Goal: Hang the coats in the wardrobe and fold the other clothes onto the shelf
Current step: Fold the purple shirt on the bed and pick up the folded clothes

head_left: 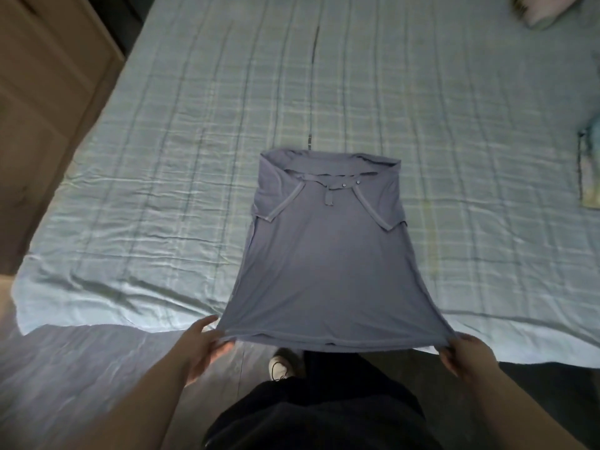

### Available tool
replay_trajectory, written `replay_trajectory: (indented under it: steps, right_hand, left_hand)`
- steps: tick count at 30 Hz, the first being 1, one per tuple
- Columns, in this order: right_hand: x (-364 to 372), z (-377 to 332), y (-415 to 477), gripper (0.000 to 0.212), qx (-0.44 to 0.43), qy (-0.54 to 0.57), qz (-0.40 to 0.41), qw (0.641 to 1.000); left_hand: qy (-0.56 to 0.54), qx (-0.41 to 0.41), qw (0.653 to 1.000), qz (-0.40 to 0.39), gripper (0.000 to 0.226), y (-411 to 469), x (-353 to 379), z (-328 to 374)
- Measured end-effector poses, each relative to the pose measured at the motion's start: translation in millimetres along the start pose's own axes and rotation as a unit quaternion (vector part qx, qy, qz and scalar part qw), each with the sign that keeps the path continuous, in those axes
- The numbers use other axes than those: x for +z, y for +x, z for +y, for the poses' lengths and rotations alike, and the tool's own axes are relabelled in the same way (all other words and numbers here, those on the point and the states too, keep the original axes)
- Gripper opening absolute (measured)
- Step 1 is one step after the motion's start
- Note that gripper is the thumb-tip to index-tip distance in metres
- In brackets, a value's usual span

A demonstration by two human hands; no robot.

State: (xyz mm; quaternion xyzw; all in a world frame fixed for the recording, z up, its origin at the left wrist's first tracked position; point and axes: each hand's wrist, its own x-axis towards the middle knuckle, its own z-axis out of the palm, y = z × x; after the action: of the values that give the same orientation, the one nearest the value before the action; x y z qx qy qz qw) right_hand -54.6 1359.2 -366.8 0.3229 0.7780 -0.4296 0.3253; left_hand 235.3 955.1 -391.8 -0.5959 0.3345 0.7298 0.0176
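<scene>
Gripping the hem corners of the grey-blue shirt (324,254) with the left hand (207,345) and the right hand (467,358), both clenched on the fabric, fingertips partly hidden under it. Stretched from the near edge over the checked bed (156,164), sleeves folded inward, far end folded over. At the right frame edge, cut off: a folded cloth (589,170), too dim to identify.

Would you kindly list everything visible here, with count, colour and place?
Grey-blue soft jersey shirt: one, grey-blue, bed centre.
Pale blue checked quilted bedcover: one, pale blue, across view.
Brown wooden cabinet: one, brown, upper left.
Pale folded cloth: one, pale mixed, right edge.
Pinkish soft bundle: one, pinkish, top right corner.
White shoe: one, white, bottom centre.
Black worn garment: one, black, bottom centre.
Left hand: one, pinching shirt hem's left corner.
Right hand: one, gripping hem's right corner.
</scene>
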Motion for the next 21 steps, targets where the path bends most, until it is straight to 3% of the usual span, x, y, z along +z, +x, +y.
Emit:
replay_trajectory:
  steps: [1, 4, 7, 12, 21]
  right_hand:
    - [1.6, -13.1, 1.3, 0.009, -0.012, 0.023, -0.007, 1.0]
    - [11.9, -60.2, 18.1, 0.028, -0.027, 0.095, -0.005, 0.995]
    - [31.4, -118.3, 40.4, 0.019, -0.053, 0.147, -0.042, 0.987]
    - [80.3, -220.5, 100.9, 0.012, -0.032, 0.255, -0.06, 0.965]
    - [171.1, -357.0, 234.1, 0.016, -0.035, 0.283, -0.082, 0.955]
  left_hand:
    - [-0.007, 0.007, 1.0, 0.007, 0.039, 6.0, 2.1, 12.1]
    - [-0.03, 0.014, 0.999, -0.005, 0.029, 24.5, 16.6, 55.8]
    - [-0.077, 0.027, 0.996, -0.022, 0.015, 50.6, 43.3, 106.6]
    - [-0.136, 0.02, 0.989, -0.051, 0.019, 105.4, 112.4, 200.3]
    - [-0.192, 0.089, 0.976, -0.045, 0.01, 249.9, 207.2, 306.2]
